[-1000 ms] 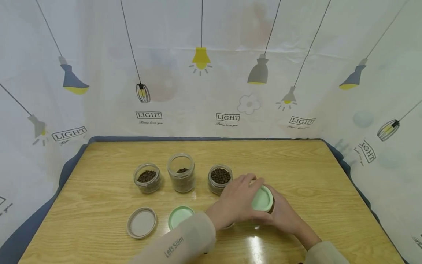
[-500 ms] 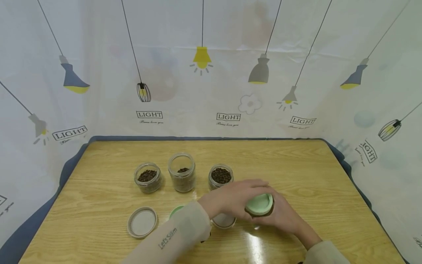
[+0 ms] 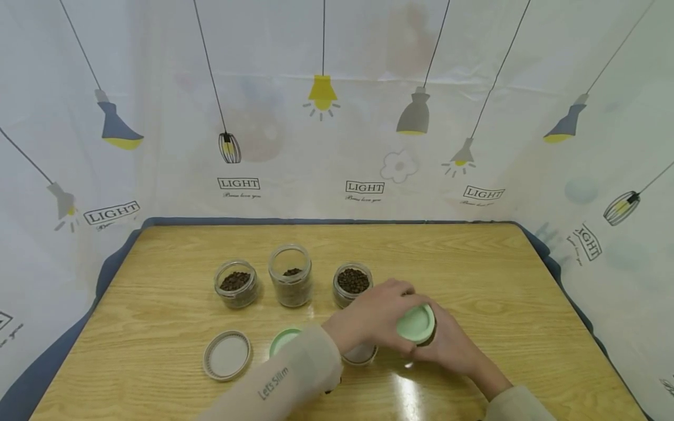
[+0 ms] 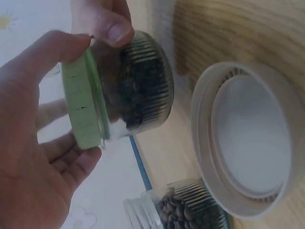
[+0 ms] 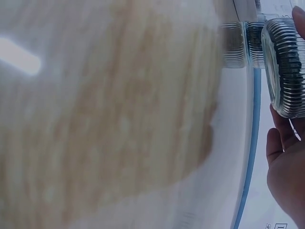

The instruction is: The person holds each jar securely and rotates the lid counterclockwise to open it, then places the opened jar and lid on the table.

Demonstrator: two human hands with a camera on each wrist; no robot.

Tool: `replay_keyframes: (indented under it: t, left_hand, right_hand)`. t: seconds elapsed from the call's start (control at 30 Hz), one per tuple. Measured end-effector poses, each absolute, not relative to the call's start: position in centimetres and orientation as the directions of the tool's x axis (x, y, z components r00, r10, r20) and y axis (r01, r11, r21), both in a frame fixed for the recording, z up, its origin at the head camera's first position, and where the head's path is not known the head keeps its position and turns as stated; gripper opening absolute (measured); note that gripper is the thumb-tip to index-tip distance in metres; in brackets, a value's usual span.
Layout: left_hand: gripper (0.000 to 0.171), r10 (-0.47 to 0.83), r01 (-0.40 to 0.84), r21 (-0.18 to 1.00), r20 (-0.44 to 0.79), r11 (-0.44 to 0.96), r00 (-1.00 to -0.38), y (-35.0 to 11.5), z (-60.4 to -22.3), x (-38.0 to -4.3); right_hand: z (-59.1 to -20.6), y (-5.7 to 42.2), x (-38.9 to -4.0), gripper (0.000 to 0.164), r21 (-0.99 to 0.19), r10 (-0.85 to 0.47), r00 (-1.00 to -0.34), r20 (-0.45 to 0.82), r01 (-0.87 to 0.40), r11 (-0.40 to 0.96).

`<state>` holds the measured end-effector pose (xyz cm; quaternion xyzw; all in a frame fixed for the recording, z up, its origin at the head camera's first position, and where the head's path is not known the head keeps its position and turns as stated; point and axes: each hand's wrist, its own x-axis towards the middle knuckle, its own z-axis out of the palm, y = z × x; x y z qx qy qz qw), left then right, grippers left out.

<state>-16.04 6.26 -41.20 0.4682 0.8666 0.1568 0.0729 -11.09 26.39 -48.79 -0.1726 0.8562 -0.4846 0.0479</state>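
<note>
A ribbed glass jar [image 4: 143, 86] of dark coffee beans is held above the table by both hands. Its green lid [image 3: 416, 323] sits on the mouth, and my left hand [image 3: 371, 316] grips that lid by the rim, thumb on one side and fingers on the other. Lower down, my right hand [image 3: 453, 342] wraps round the glass body; in the right wrist view its fingers curl about the jar's ribbed base. An uncovered jar of beans [image 3: 353, 282] stands just beyond the left hand. Below the left wrist lies a whitish lid [image 4: 252, 138], inner side up.
Two more lidless jars with beans stand at the back left, a short jar [image 3: 236, 283] and a taller jar [image 3: 291, 276]. In front of them lie a pale lid [image 3: 227, 355] and a green lid [image 3: 285, 340], partly under the left sleeve. A printed curtain [image 3: 316, 146] borders the wooden table [image 3: 463, 257].
The left hand has turned on the green lid, first one way and then partly back. The right hand has kept the jar in nearly the same place.
</note>
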Motion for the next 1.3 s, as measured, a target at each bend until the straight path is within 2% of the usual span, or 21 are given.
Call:
replay_keyframes:
  t: [0.13, 0.27, 0.33, 0.43, 0.57, 0.67, 0.9, 1.1, 1.3]
  left_hand:
    - [0.079, 0.788, 0.761, 0.295, 0.041, 0.578, -0.614, 6.7, -41.4, -15.5]
    - [0.085, 0.767, 0.749, 0.259, 0.041, 0.611, -0.640, 6.8, -41.6, -15.2]
    - [0.091, 0.775, 0.753, 0.271, 0.034, 0.600, -0.631, 6.6, -41.6, -15.3]
    - [0.096, 0.815, 0.781, 0.308, 0.028, 0.544, -0.579, 6.3, -41.2, -15.7]
    - [0.089, 0.869, 0.812, 0.363, 0.008, 0.458, -0.494, 5.9, -40.5, -16.3]
    - [0.088, 0.880, 0.805, 0.387, -0.037, 0.449, -0.473, 5.7, -40.2, -16.4]
    - [0.087, 0.873, 0.778, 0.424, -0.072, 0.464, -0.482, 5.7, -40.4, -16.4]
    - [0.083, 0.855, 0.778, 0.386, -0.062, 0.497, -0.515, 5.8, -40.3, -16.4]
    - [0.079, 0.833, 0.768, 0.373, -0.024, 0.521, -0.553, 5.9, -40.4, -16.1]
  right_hand:
    - [-48.9, 26.4, -11.3, 0.089, -0.847, -0.359, -0.928, 0.104, -0.272, 0.457]
    - [-49.1, 26.5, -11.3, 0.090, -0.839, -0.370, -0.923, 0.102, -0.280, 0.467]
    - [-49.2, 26.5, -11.3, 0.091, -0.834, -0.364, -0.926, 0.096, -0.274, 0.478]
    - [-49.3, 26.4, -11.4, 0.095, -0.830, -0.351, -0.932, 0.087, -0.263, 0.492]
    - [-49.2, 26.2, -11.4, 0.098, -0.836, -0.331, -0.941, 0.071, -0.237, 0.495]
    - [-49.1, 26.1, -11.3, 0.098, -0.841, -0.327, -0.943, 0.068, -0.230, 0.489]
    - [-48.9, 26.0, -11.3, 0.096, -0.868, -0.348, -0.935, 0.067, -0.227, 0.442]
    - [-49.0, 25.9, -11.2, 0.098, -0.880, -0.330, -0.943, 0.034, -0.185, 0.438]
    - [-49.2, 26.0, -11.2, 0.095, -0.863, -0.339, -0.939, 0.059, -0.219, 0.456]
